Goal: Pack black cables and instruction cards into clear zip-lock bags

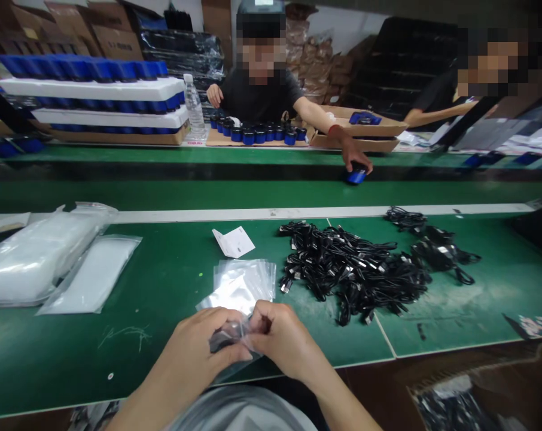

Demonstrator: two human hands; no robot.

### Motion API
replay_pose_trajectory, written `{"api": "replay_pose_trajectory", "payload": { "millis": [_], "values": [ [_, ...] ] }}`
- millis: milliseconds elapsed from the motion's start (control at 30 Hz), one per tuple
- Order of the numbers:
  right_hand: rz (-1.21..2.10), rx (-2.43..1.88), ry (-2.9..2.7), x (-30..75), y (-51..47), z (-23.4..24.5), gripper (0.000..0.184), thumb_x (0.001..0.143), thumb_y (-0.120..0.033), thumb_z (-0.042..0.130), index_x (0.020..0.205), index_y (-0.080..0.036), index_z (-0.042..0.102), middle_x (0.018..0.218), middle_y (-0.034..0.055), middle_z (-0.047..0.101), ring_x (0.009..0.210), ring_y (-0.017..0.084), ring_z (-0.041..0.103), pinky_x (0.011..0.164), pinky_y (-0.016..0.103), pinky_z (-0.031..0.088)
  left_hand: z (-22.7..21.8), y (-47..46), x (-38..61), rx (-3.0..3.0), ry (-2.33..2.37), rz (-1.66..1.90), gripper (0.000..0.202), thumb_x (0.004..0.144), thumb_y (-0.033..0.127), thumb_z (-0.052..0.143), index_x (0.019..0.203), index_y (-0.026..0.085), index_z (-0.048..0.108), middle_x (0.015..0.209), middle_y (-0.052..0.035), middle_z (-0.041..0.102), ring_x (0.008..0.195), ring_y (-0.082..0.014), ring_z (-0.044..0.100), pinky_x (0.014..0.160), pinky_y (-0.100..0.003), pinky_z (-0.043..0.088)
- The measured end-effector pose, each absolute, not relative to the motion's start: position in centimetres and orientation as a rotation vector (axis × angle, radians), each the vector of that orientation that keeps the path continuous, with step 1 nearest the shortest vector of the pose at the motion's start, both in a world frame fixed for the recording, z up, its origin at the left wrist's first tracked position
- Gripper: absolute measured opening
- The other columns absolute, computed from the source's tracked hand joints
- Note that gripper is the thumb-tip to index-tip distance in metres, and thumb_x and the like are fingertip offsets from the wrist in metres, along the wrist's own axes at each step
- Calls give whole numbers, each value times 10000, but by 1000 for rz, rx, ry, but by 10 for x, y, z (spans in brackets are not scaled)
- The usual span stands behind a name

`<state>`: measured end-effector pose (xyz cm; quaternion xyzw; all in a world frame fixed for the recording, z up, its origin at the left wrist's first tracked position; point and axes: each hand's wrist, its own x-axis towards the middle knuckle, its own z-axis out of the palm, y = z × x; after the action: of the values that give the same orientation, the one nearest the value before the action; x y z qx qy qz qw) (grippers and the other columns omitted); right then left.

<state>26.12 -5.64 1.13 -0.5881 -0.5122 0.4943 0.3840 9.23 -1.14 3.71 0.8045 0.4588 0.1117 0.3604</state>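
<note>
A small clear plastic bag [243, 342] is pinched between my two hands at the table's near edge, with something dark, partly hidden, inside it. My left hand [208, 341] grips the bag's left side, thumb and fingers closed around it. On the other side, the fingertips of my right hand [280, 338] are pressed together on the bag's edge. Just beyond my hands lies a loose stack of flat clear bags [241, 281]. A folded white leaflet [236, 242] stands behind that stack. To the right spreads a heap of black USB cables [352, 263].
Large packs of clear bags [42, 257] lie at the left. Across the green belt [185, 194], a person [262, 90] holds a blue, black-topped round item [356, 173] over it. Trays of blue items [96, 90] and a bottle [193, 108] stand behind. Another person works at far right.
</note>
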Motion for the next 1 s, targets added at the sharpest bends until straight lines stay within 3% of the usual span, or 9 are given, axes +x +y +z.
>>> {"api": "replay_pose_trajectory", "payload": {
  "millis": [100,200,300,400,600,833,1000],
  "values": [
    [1425,-1324,-1056,264,-58,15,60,761,-226,601,742,-169,594,601,-38,564,545,100,511,532,206,395,36,-13,96,1809,1246,369,118,705,324,666,790,242,670,683,31,670,624,-168,628,584,-242,489],
    [1410,-1307,-1048,265,-64,18,165,756,-259,632,891,-166,620,762,12,639,703,138,581,666,250,450,29,-16,97,1595,1303,513,170,689,353,673,777,210,654,668,21,649,619,-155,611,569,-221,481],
    [1261,-1466,-1126,264,-68,18,82,756,-240,629,754,-158,632,657,-6,609,626,127,543,607,233,424,24,-18,97,1521,1289,544,211,690,396,671,733,193,631,649,20,634,576,-137,583,527,-207,460],
    [1163,-1523,-1103,263,-66,16,146,764,-260,611,662,-156,602,571,-25,553,552,111,491,545,222,391,24,-17,95,1581,1286,574,257,770,443,578,730,196,636,613,28,602,523,-116,522,481,-198,417],
    [1160,-1498,-1115,266,-61,15,195,790,-298,567,656,-158,584,559,-21,532,547,114,468,544,231,383,24,-13,88,1639,1276,565,302,830,454,496,789,197,649,662,16,593,588,-132,531,540,-214,428],
    [1011,-1538,-1237,266,-63,19,163,798,-231,555,649,-168,574,616,-15,551,602,124,500,594,233,391,24,-14,84,1655,1226,651,244,808,374,560,652,193,606,663,24,533,591,-113,500,533,-192,404],
    [1137,-1407,-1208,261,-62,18,145,830,-252,544,716,-170,577,653,-20,535,621,118,479,592,221,382,22,-17,90,1589,1244,759,268,845,398,504,660,205,518,618,53,441,537,-99,430,505,-188,374]
  ]
}}
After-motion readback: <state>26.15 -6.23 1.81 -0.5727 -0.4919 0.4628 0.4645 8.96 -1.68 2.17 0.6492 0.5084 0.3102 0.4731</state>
